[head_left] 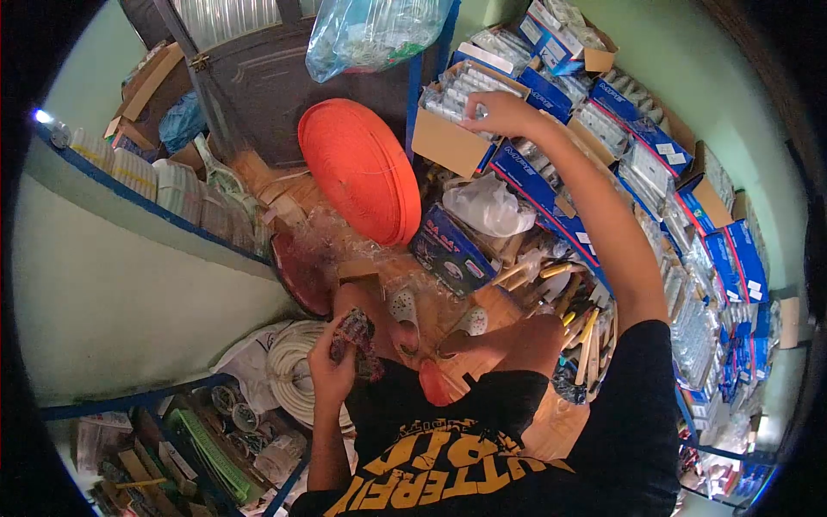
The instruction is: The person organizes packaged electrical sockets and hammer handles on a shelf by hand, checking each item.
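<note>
My right hand reaches out to an open cardboard box at the upper middle, filled with clear-wrapped items. Its fingers are curved and apart at the box's top edge, with nothing visible between them. Near my lap, my left hand is closed round a crumpled dark, reddish patterned cloth, part of which hangs down beside my shirt.
A big orange-red coil stands left of the box. Blue boxes line the right side. Wooden-handled tools lie by my right leg, and a pale hose coil sits at the left. A blue bag hangs above.
</note>
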### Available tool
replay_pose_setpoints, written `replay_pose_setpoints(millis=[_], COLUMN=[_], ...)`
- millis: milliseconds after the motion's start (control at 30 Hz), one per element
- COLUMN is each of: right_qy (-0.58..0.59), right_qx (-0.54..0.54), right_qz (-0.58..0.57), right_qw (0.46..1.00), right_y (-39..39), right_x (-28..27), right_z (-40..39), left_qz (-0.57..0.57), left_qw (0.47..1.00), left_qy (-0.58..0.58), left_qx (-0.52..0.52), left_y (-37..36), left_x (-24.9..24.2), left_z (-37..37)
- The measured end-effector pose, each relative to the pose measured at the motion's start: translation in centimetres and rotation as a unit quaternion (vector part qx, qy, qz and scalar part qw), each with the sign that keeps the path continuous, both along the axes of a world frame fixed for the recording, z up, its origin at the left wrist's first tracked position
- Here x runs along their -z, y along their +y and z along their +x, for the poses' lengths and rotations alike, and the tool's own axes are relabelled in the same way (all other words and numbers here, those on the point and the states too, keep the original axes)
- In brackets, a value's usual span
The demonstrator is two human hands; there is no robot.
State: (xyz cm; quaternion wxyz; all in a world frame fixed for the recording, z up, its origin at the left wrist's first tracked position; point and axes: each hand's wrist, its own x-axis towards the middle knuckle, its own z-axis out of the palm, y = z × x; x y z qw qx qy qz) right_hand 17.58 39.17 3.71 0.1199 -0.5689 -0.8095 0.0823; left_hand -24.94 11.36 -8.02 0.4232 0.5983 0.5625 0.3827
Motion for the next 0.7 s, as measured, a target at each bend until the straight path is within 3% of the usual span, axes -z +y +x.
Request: replay_pose_setpoints(millis=[67,200,300,367,400,467,567,700], right_qy=[-0.032,-0.086,-0.029,-0.216,-0.215,-0.257,-0.195,-0.181], right_qx=[0.029,0.067,0.078,0.048,0.048,0.019,0.067,0.033], right_qz=[-0.079,-0.095,0.030,-0.169,-0.170,-0.012,-0.102,-0.104], right_qw=[0.996,0.990,0.996,0.960,0.960,0.966,0.973,0.977], right_y=[-0.1,-0.1,1.4,2.5,2.7,2.8,4.5,3.7], right_x=[-0.2,-0.7,0.6,-1.3,-0.5,1.3,3.0,1.2], right_z=[0.1,-0.3,0.6,-0.4,0.0,0.8,1.9,1.3], left_qz=[0.006,0.019,0.003,-0.003,-0.002,-0.001,-0.003,-0.014], left_qw=[1.000,1.000,1.000,1.000,1.000,1.000,1.000,1.000], left_qy=[0.003,0.010,-0.006,-0.011,-0.010,-0.012,0.014,0.005], left_qx=[-0.001,0.006,0.005,0.003,0.002,-0.001,0.005,0.003], left_y=[-0.1,0.0,0.0,-0.1,-0.2,-0.1,-0.1,-0.3], left_x=[0.6,0.0,0.2,0.2,-0.3,-0.9,-1.1,-1.5], left_z=[-0.2,0.0,-0.1,-0.2,-0.1,0.1,0.0,-0.1])
